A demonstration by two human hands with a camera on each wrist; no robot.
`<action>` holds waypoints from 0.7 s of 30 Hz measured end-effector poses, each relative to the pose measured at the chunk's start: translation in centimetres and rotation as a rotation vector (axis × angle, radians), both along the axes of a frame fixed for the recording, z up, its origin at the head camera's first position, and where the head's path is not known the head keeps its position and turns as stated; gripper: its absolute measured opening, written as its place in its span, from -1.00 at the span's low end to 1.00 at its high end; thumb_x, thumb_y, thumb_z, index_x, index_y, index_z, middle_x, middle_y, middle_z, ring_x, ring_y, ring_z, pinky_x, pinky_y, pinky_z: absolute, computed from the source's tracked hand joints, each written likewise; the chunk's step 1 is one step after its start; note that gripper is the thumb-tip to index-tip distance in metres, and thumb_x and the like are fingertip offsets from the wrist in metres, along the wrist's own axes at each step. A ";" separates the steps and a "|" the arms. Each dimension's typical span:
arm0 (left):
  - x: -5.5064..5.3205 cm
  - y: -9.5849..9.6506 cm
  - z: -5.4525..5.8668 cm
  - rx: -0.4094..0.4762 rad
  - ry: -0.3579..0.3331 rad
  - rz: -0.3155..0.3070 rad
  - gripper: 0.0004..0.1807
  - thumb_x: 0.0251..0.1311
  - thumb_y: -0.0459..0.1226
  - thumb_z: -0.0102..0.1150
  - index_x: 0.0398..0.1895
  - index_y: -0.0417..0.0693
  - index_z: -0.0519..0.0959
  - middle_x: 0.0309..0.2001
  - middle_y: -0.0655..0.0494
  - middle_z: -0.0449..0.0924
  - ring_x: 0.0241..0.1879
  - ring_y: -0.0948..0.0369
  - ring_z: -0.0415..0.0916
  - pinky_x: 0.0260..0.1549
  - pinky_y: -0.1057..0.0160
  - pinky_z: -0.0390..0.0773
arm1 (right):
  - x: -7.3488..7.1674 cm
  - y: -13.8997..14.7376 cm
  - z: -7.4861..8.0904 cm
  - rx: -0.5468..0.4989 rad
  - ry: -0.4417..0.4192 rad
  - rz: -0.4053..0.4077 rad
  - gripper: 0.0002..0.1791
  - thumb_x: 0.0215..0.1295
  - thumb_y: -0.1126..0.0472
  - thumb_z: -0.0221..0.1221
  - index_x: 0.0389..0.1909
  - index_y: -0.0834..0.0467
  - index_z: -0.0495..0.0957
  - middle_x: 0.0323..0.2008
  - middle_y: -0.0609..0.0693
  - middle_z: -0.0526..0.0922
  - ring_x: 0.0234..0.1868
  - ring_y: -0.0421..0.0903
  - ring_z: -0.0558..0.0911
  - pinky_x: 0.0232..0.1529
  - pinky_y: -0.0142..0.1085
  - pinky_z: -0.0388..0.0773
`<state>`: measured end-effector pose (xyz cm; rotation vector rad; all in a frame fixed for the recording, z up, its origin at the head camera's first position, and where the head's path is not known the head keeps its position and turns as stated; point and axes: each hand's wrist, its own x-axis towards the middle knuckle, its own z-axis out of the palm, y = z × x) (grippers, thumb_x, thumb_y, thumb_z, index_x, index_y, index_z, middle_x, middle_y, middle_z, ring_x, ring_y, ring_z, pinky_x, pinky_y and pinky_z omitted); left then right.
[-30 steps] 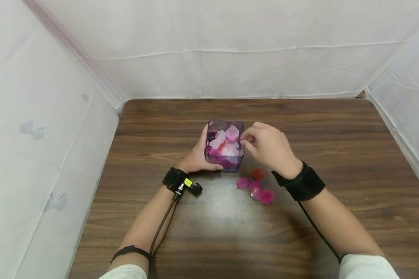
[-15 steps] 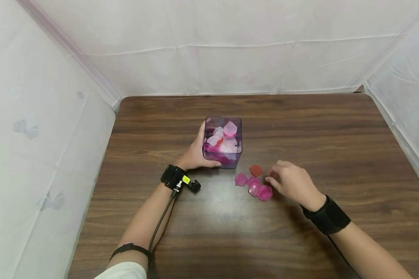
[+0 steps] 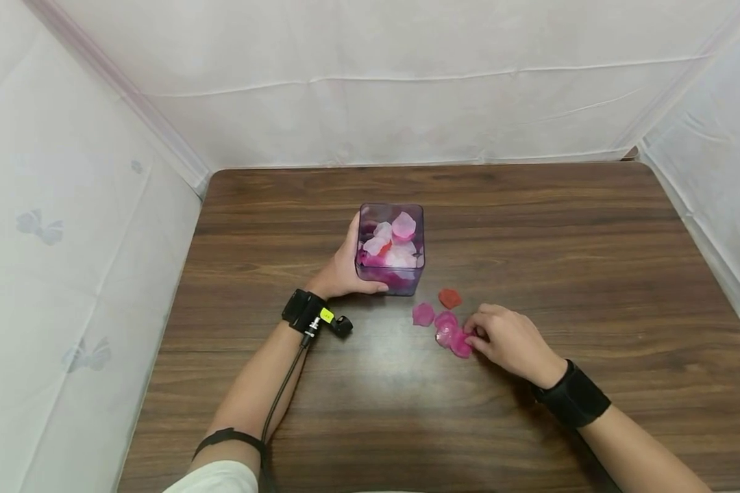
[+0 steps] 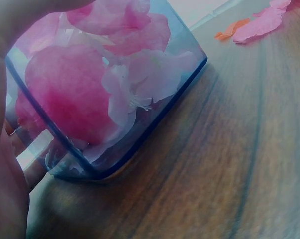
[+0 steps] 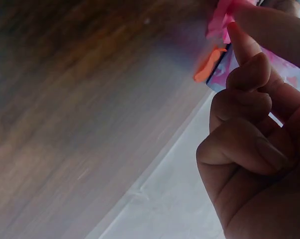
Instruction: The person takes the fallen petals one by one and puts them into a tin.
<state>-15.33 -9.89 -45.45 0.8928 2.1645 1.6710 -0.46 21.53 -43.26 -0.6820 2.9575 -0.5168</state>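
My left hand grips a see-through purple square container, thumb across its near side and fingers round the left side. Pink, white and red flower petals fill it; the left wrist view shows them through the clear wall. My right hand pinches the rightmost magenta petal of a small group on the table, between thumb and index finger. In the right wrist view its other fingers are curled, and the pinched pink petal shows at the fingertips.
More magenta petals overlap beside the pinched one. A separate magenta petal and a red petal lie nearer the container. White sheeting stands behind and at both sides of the brown wooden table.
My right hand has moved from the container's right edge down and right to the loose petals, and its fingers have closed on the rightmost one. The left hand keeps holding the container.
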 end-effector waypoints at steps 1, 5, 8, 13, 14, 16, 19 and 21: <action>0.0 0.0 0.0 0.002 0.000 0.001 0.56 -0.22 -0.34 0.65 0.60 0.10 -0.45 0.47 -0.14 0.08 0.40 0.08 0.17 0.40 0.01 0.19 | 0.0 0.0 0.0 -0.002 -0.004 -0.001 -0.87 0.11 0.23 0.49 -0.39 0.07 0.70 -0.50 -0.23 0.38 -0.49 -0.31 0.35 -0.53 -0.43 0.33; 0.0 0.0 0.0 0.000 0.005 0.003 0.54 -0.21 -0.34 0.65 0.60 0.09 -0.44 0.47 -0.15 0.07 0.40 0.06 0.15 0.41 0.01 0.18 | -0.2 -0.1 0.4 -0.018 -0.013 -0.001 -0.88 0.13 0.26 0.47 -0.41 0.06 0.68 -0.50 -0.24 0.39 -0.50 -0.31 0.34 -0.53 -0.42 0.33; -0.1 0.0 -0.2 -0.004 0.008 0.003 0.54 -0.22 -0.34 0.65 0.60 0.09 -0.43 0.47 -0.15 0.08 0.40 0.05 0.15 0.41 0.01 0.18 | -0.5 0.1 1.3 -0.051 -0.005 -0.009 -0.87 0.15 0.29 0.45 -0.41 0.05 0.67 -0.49 -0.23 0.44 -0.49 -0.31 0.38 -0.51 -0.41 0.36; -1.1 0.1 -2.6 0.001 0.013 0.014 0.61 -0.28 -0.34 0.68 0.60 0.27 -0.46 0.49 -0.05 0.06 0.42 0.09 0.13 0.42 0.00 0.16 | -1.7 0.6 3.3 -0.129 0.086 -0.012 -0.85 0.14 0.34 0.42 -0.40 0.07 0.64 -0.45 -0.18 0.50 -0.46 -0.24 0.44 -0.48 -0.38 0.39; -1.4 0.1 -3.2 0.001 0.016 0.016 0.62 -0.29 -0.34 0.69 0.59 0.32 -0.47 0.49 -0.03 0.05 0.42 0.10 0.12 0.42 0.01 0.16 | -2.0 0.7 3.6 -0.140 0.115 -0.011 -0.84 0.14 0.35 0.42 -0.39 0.07 0.63 -0.44 -0.18 0.50 -0.45 -0.22 0.44 -0.47 -0.38 0.38; -1.5 0.1 -3.4 0.013 0.021 0.012 0.63 -0.29 -0.33 0.69 0.58 0.38 -0.48 0.49 0.02 0.05 0.41 0.13 0.13 0.41 0.02 0.17 | -2.5 0.6 4.2 -0.165 0.171 -0.010 -0.83 0.14 0.36 0.42 -0.38 0.08 0.63 -0.44 -0.17 0.49 -0.45 -0.22 0.42 -0.46 -0.38 0.34; -1.5 0.2 -3.5 0.030 0.025 0.004 0.63 -0.30 -0.32 0.70 0.58 0.41 -0.46 0.47 0.05 0.07 0.40 0.16 0.15 0.41 0.04 0.19 | -3.4 0.1 5.2 -0.210 0.242 -0.015 -0.83 0.13 0.37 0.42 -0.36 0.10 0.64 -0.43 -0.14 0.48 -0.43 -0.23 0.38 -0.43 -0.40 0.27; -1.4 0.2 -3.5 0.039 0.024 0.002 0.63 -0.31 -0.34 0.70 0.58 0.41 -0.46 0.47 0.04 0.08 0.40 0.16 0.15 0.40 0.04 0.20 | -4.2 -0.5 6.0 -0.240 0.280 -0.023 -0.85 0.14 0.37 0.42 -0.35 0.12 0.65 -0.43 -0.12 0.47 -0.43 -0.24 0.34 -0.41 -0.40 0.24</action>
